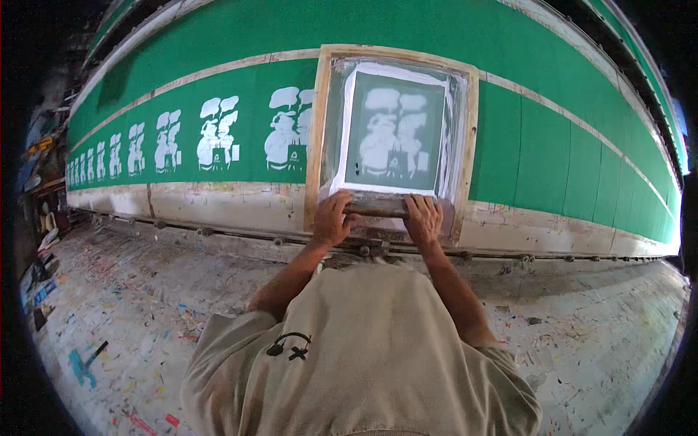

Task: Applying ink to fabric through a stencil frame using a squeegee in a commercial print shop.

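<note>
A wooden-framed printing screen [471,131] lies flat on green fabric [552,152] stretched along a long table. Across the near end of its mesh runs a dark squeegee [378,206]. My left hand [334,218] grips its left end and my right hand [424,220] its right end, fingers over the top edge. White ink [349,109] borders the mesh in a rough rectangle, and pale figure shapes [392,134] show within it. The squeegee's blade edge is hidden.
White prints [218,134] repeat along the fabric to the left, the nearest partly under the screen. A rail with knobs [366,251] follows the table's near edge. The floor [145,291] is paint-spattered, with a blue-handled tool [83,365] and red scraps at left.
</note>
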Demonstrator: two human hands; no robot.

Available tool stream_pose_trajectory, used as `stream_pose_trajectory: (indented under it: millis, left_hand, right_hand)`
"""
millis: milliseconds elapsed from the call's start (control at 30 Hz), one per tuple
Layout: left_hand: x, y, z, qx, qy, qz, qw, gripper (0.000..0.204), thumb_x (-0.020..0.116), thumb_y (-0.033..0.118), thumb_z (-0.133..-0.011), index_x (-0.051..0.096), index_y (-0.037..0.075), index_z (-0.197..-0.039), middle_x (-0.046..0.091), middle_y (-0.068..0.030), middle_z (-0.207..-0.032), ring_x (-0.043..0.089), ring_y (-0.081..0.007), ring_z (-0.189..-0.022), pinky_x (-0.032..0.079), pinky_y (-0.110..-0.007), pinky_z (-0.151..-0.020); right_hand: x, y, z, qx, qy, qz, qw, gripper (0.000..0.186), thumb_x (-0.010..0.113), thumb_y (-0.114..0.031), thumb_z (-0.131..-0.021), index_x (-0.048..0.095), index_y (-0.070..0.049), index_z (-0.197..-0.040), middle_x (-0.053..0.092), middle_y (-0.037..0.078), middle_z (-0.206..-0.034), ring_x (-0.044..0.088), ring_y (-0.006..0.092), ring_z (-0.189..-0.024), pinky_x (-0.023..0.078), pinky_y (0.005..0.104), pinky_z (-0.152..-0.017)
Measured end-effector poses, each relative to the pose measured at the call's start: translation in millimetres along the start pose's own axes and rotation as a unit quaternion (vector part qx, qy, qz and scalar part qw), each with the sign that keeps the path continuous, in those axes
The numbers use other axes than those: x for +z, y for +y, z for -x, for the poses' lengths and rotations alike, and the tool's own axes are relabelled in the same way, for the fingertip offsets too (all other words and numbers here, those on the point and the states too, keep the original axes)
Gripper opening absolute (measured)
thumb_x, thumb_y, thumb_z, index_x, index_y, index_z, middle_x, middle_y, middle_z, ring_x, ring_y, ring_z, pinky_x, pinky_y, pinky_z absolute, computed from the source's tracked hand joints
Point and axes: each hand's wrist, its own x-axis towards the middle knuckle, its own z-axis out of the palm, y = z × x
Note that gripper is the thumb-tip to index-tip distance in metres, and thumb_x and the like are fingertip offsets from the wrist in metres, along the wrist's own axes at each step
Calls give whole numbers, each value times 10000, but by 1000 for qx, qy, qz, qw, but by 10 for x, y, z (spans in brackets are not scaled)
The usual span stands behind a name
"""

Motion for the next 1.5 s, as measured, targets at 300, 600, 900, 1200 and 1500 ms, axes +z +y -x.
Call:
stream_pose_trajectory:
  millis: [300, 600, 900, 1200, 1500]
  left_hand:
    - [-284, -749, -738, -234, 94, -215, 944, 373, 761, 332, -855, 637, 37, -1046, 627, -242, -1102, 596, -429, -1037, 482, -522, -901]
    - [-313, -578, -781, -298, 120, 98, 942, 350, 728, 118, -832, 508, -7, -1074, 663, -215, -868, 664, -411, -759, 532, -461, -698]
    - [-241, -625, -844, -332, 126, 126, 926, 410, 709, 159, -868, 495, -15, -1171, 697, -270, -959, 725, -393, -858, 556, -464, -763]
    - [1398, 660, -1678, -283, 150, 78, 944, 474, 690, 258, -871, 490, 1, -1215, 694, -248, -915, 687, -462, -834, 522, -545, -760]
    - [1749, 1208, -1500, -215, 94, -106, 966, 383, 712, 196, -875, 526, 19, -1159, 571, -249, -1049, 589, -446, -975, 479, -558, -822]
  right_hand:
    - [-439, 26, -124, -52, -107, -19, 993, 231, 743, -156, -779, 746, -181, -1008, 722, 8, -1040, 668, 225, -1000, 479, 422, -834]
    - [81, 560, -1558, -12, 71, 75, 995, 326, 676, -44, -773, 731, -188, -1061, 694, -43, -1125, 621, 208, -1089, 431, 437, -873]
    - [-442, 789, -1422, 276, -50, -44, 959, 488, 772, -244, -788, 671, -102, -1244, 720, 147, -1171, 671, 316, -1132, 461, 487, -1013]
    - [-855, 3468, -243, 475, 43, -356, 804, 380, 719, -105, -732, 699, 79, -1063, 678, 163, -988, 620, 253, -907, 497, 406, -822]
    - [-917, 3843, 717, 411, 74, -296, 859, 416, 764, -198, -760, 698, 13, -1113, 699, 189, -1063, 638, 341, -953, 496, 435, -899]
